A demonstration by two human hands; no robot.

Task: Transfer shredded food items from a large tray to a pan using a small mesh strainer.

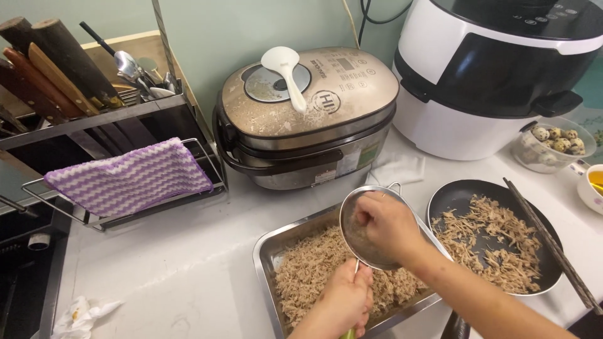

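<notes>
My left hand (344,301) grips the handle of a round metal sieve (352,220), holding it over a rectangular steel tray (267,251). The tray is filled with fine shredded brown meat (308,273). My right hand (389,227) is inside the sieve bowl, fingers bent and pressing on what lies in it. To the right sits a black frying pan (455,196) holding coarser shredded meat (496,245). A pair of dark chopsticks (553,248) rests across the pan's right rim.
A rice cooker (308,119) with a white rice paddle (286,69) on its lid stands behind the tray. A large white and black cooker (490,69) stands at the right. A bowl of quail eggs (556,147), a purple striped cloth (129,177) on a rack, and a crumpled tissue (78,317) are also here.
</notes>
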